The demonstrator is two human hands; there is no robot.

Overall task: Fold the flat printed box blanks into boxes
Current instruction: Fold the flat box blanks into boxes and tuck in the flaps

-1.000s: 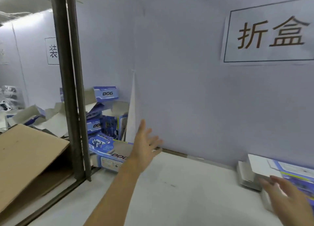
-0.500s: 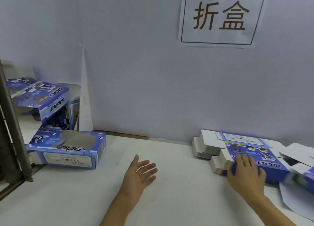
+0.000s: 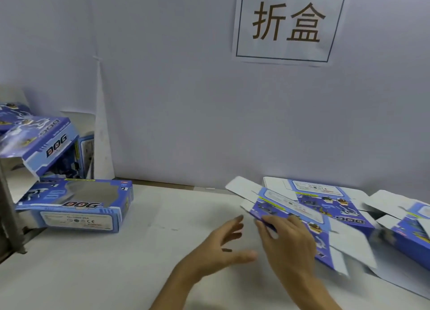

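Head view: right hand (image 3: 287,242) seemingly grips blurred blank (image 3: 302,214); left hand (image 3: 223,251) open, folded box (image 3: 76,207) leftward.

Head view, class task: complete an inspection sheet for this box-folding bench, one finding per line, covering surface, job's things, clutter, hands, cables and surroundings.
Surface: white bench top, bare in the middle.
Job's things: flat blue blank lifted off the stack of blanks at right; folded DOG box lying at left.
Clutter: more folded boxes piled behind it; loose blanks at far right.
Hands: right hand grips the lifted blank's near edge; left hand open, fingers spread, holding nothing.
Cables: nothing seen.
Surroundings: pale partition wall with a paper sign; metal post at left edge.
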